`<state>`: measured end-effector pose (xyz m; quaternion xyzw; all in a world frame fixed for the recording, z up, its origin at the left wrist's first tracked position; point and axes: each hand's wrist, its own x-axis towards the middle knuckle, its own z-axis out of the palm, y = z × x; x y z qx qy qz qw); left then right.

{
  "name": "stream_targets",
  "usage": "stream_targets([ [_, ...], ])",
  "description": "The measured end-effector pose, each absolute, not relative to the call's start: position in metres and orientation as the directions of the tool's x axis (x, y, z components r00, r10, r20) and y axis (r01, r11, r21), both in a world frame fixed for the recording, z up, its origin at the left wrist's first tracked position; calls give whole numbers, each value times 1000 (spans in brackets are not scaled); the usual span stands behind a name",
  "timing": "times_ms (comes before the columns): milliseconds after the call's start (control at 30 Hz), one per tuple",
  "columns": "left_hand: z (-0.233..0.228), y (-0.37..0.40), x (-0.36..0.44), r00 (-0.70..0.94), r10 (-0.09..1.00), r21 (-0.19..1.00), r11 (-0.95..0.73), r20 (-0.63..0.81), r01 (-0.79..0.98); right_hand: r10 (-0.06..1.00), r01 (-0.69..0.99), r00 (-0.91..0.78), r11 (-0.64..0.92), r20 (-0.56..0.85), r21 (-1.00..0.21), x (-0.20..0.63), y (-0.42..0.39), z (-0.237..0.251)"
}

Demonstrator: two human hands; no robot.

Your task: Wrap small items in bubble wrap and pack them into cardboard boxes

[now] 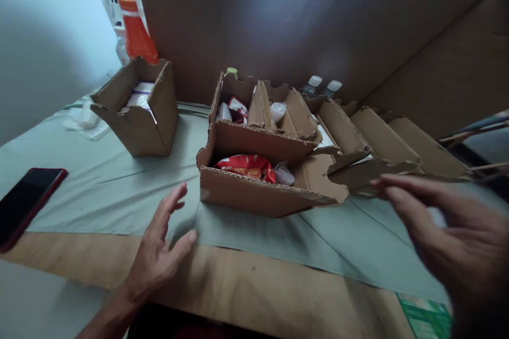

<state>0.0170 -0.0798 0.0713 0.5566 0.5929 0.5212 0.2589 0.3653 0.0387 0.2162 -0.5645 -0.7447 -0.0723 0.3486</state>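
From the head camera, the left hand [159,249] and right hand [449,233] hover with fingers spread, holding nothing, either side of the cardboard box [262,190] on the surface [119,190]. A careless nudge could tip its red packet [246,166] out (contents behind stay unclear); the right hand is blurred.

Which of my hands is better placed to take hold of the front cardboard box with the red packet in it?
Probably the left hand: it hovers open, just short of the front cardboard box's near left corner. The right hand, also open, is off to the box's right, by the flattened flaps.
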Motion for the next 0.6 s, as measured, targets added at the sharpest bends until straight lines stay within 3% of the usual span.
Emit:
stream_targets([
  [133, 85, -40, 18, -173, 936, 931, -259, 308, 255, 936, 710, -130, 318, 326, -629, 358, 22, 151],
  [233, 86, -17, 26, -74, 958, 953, -264, 277, 150, 958, 582, -183, 288, 223, -760, 331, 29, 121],
  [400, 98, -10, 52, -58, 954, 955, -290, 294, 67, 967, 559, -145, 253, 208, -789, 333, 18, 126],
  [600, 130, -35, 95, 79, 928, 930, -366, 364, 10, 925, 719, 73, 209, 372, -663, 391, -38, 152],
])
